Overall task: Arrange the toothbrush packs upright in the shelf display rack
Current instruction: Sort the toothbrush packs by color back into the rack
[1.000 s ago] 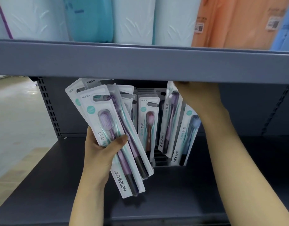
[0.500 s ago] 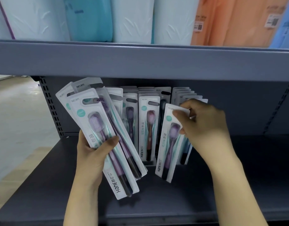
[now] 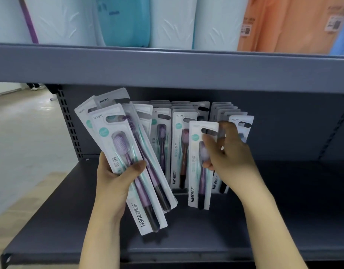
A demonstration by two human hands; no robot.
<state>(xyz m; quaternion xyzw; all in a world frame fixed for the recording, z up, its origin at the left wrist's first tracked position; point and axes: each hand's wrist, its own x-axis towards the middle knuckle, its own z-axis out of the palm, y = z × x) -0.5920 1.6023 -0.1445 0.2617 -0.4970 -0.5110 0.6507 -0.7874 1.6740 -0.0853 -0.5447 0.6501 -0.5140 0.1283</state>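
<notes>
My left hand [image 3: 116,181] grips a fanned bunch of white toothbrush packs [image 3: 128,156], tilted to the left, with a purple brush in the front one. My right hand [image 3: 227,152] holds a single pack [image 3: 196,171] with a purple brush, upright and just in front of the display rack. The rack [image 3: 178,191] stands at the back of the grey shelf and holds several rows of upright packs [image 3: 181,150]; its base is mostly hidden behind them.
The grey shelf board [image 3: 283,220] stretches to the right and front. The upper shelf's edge [image 3: 186,68] hangs close above the packs, loaded with white, teal and orange packages [image 3: 173,22]. A perforated upright [image 3: 70,123] marks the left end, floor beyond.
My right hand drew back from under the upper shelf, took one pack out of the right rows and brought it forward, now upright. The left-hand bunch shifted slightly.
</notes>
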